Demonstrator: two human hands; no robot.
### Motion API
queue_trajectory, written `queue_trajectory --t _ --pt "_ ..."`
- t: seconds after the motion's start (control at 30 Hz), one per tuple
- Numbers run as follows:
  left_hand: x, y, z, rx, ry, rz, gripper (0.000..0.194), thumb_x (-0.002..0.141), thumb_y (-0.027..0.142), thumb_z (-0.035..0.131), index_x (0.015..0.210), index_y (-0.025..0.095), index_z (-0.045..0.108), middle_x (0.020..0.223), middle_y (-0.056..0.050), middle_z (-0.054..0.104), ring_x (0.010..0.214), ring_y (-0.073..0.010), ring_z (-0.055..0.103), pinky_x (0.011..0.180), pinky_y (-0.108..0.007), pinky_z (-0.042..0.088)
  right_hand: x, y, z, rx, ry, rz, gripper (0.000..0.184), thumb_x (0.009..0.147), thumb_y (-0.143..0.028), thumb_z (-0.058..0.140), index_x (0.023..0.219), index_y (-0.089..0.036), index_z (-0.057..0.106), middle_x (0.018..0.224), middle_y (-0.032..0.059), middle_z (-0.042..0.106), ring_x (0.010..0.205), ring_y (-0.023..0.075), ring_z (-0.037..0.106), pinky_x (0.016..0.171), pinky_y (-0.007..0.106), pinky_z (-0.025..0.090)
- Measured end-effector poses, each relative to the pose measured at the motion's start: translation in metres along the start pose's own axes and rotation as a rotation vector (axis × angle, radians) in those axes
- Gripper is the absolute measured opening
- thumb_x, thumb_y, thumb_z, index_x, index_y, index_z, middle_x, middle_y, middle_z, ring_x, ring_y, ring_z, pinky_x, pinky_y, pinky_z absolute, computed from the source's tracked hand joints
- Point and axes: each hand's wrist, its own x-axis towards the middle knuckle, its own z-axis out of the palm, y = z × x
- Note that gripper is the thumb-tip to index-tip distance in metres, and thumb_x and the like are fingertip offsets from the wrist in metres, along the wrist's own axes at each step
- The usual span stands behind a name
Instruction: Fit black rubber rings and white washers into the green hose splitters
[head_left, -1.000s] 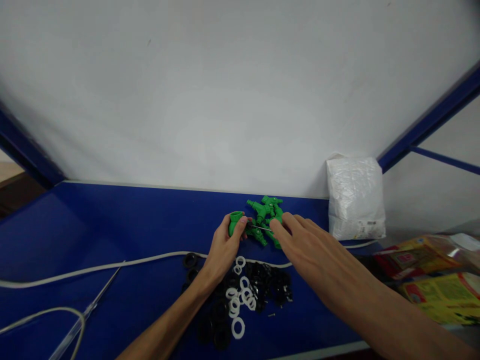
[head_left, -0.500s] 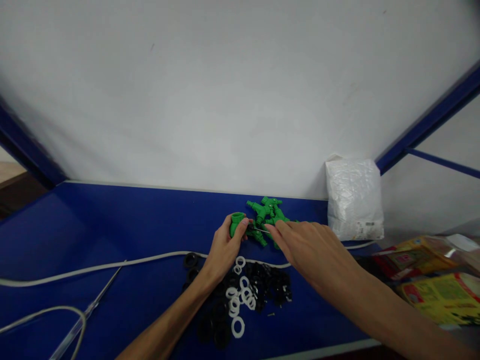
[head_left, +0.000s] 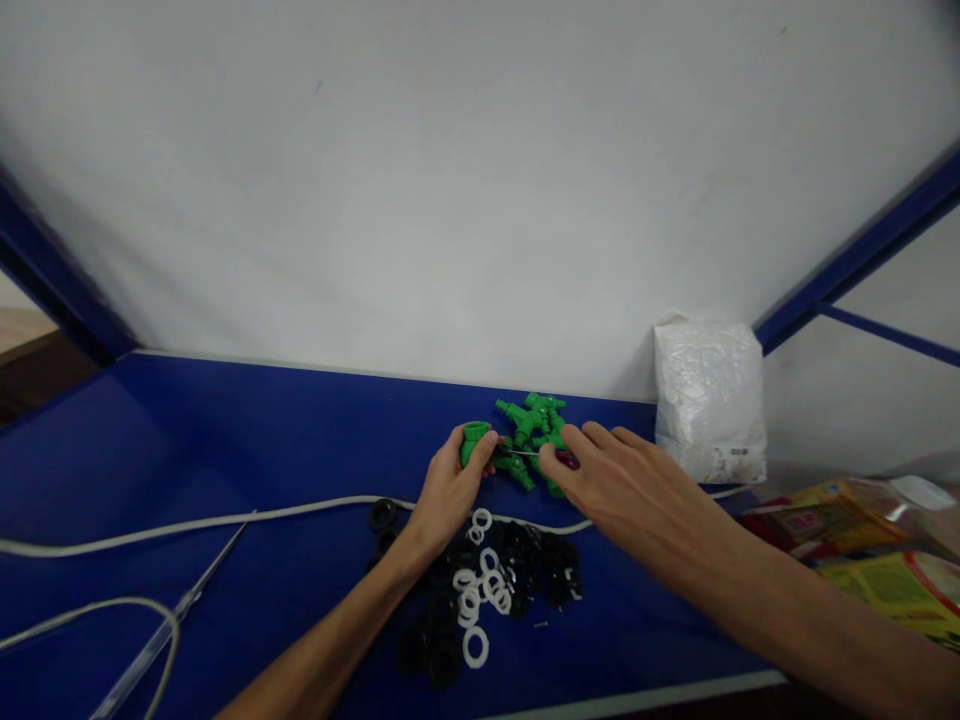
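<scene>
My left hand [head_left: 448, 489] is closed around a green plastic fitting [head_left: 472, 443] on the blue table [head_left: 225, 440]. My right hand [head_left: 622, 490] pinches a small screwdriver [head_left: 559, 458] with a dark red handle, and its thin metal shaft points left at the fitting. Just behind the two hands lies a heap of green fittings [head_left: 534, 425]. In front of my hands are scattered black rings [head_left: 525, 570] and white rings [head_left: 474, 600].
A white plastic bag [head_left: 709, 400] stands against the white wall at the right. Yellow and red packets [head_left: 885, 560] lie at the far right. A white cable [head_left: 225, 518] crosses the table, and long thin tweezers [head_left: 172, 625] lie at the lower left.
My right hand has drawn in a little and closed its pinch on the screwdriver, whose red handle now shows. My left hand still holds the same fitting.
</scene>
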Motion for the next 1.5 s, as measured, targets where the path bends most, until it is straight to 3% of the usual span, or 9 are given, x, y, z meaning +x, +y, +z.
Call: queue_trajectory --t 0.23,0.53,0.67,0.77,0.97,1.03,1.23,1.33,1.5 --pt "-0.002 -0.003 0.001 0.015 0.010 0.001 0.037 0.093 0.052 0.057 0.103 0.019 0.069 0.085 -0.003 0.071 0.075 -0.0177 0.062 0.073 -0.027 0.047 0.000 -0.009 0.005 -0.067 -0.004 -0.149 0.033 0.086 0.002 0.050 0.116 -0.009 0.060 0.095 0.0107 0.069 0.072 0.0202 0.065 0.057 0.031 0.046" --pt "-0.003 0.000 -0.001 0.099 0.054 0.017 0.040 0.095 0.054 0.054 0.106 0.018 0.067 0.085 -0.004 0.070 0.076 -0.0188 0.062 0.073 -0.028 0.046 0.009 -0.002 0.007 0.187 -0.166 -0.007 0.049 0.074 0.011 0.050 0.114 -0.013 0.061 0.097 0.0087 0.069 0.064 0.0189 0.068 0.049 0.028 0.038" --pt "-0.005 0.000 -0.001 0.116 0.064 0.015 0.042 0.095 0.055 0.052 0.108 0.018 0.066 0.085 -0.004 0.070 0.076 -0.0185 0.062 0.072 -0.028 0.046 0.009 0.003 0.019 0.553 -0.124 0.159 0.022 0.094 -0.007 0.048 0.104 -0.015 0.066 0.090 0.0088 0.070 0.072 0.0198 0.067 0.061 0.030 0.043" --pt "-0.007 0.004 -0.001 0.142 0.057 0.013 0.041 0.095 0.054 0.052 0.110 0.018 0.065 0.081 -0.002 0.069 0.074 -0.0180 0.061 0.070 -0.028 0.045 0.011 0.007 0.017 0.878 -0.157 0.301 0.025 0.101 -0.021 0.044 0.096 -0.016 0.068 0.084 0.0070 0.071 0.072 0.0179 0.064 0.066 0.031 0.043" --pt "-0.012 0.010 0.001 0.204 0.034 0.013 0.039 0.097 0.053 0.050 0.113 0.020 0.063 0.077 0.000 0.065 0.072 -0.0176 0.060 0.069 -0.027 0.043 0.013 0.006 0.001 1.496 -0.557 0.762 0.024 0.101 -0.034 0.044 0.099 -0.018 0.062 0.052 -0.0101 0.032 0.039 0.0083 0.029 0.040 0.022 0.028" --pt "-0.012 0.010 0.001 0.196 0.024 0.018 0.039 0.096 0.053 0.050 0.115 0.020 0.063 0.080 0.000 0.067 0.074 -0.0177 0.061 0.070 -0.028 0.044 0.012 0.005 0.000 1.609 -0.574 0.823 0.025 0.101 -0.037 0.045 0.102 -0.018 0.061 0.053 -0.0115 0.028 0.039 0.0073 0.024 0.038 0.020 0.026" --pt "-0.008 0.009 0.000 0.127 0.024 0.034 0.040 0.096 0.052 0.051 0.111 0.019 0.066 0.083 -0.002 0.069 0.077 -0.0175 0.062 0.074 -0.027 0.046 0.007 0.006 0.010 1.074 -0.358 0.470 0.009 0.092 -0.018 0.055 0.100 -0.017 0.061 0.067 -0.0019 0.057 0.052 0.0105 0.050 0.051 0.025 0.038" --pt "-0.006 0.007 -0.001 0.117 0.014 0.025 0.040 0.095 0.053 0.052 0.108 0.018 0.067 0.084 -0.003 0.071 0.077 -0.0182 0.064 0.074 -0.028 0.047 0.003 0.004 0.010 0.620 -0.197 0.202 0.027 0.090 -0.005 0.050 0.112 -0.017 0.061 0.086 0.0058 0.067 0.062 0.0142 0.059 0.056 0.028 0.039" --pt "0.000 -0.001 -0.002 0.137 0.003 -0.013 0.042 0.093 0.057 0.052 0.098 0.018 0.067 0.077 -0.002 0.069 0.073 -0.0187 0.063 0.072 -0.028 0.046 0.003 0.000 -0.005 -0.026 -0.113 -0.163 0.044 0.087 0.002 0.047 0.128 -0.010 0.058 0.099 0.0150 0.070 0.073 0.0239 0.065 0.055 0.034 0.042"
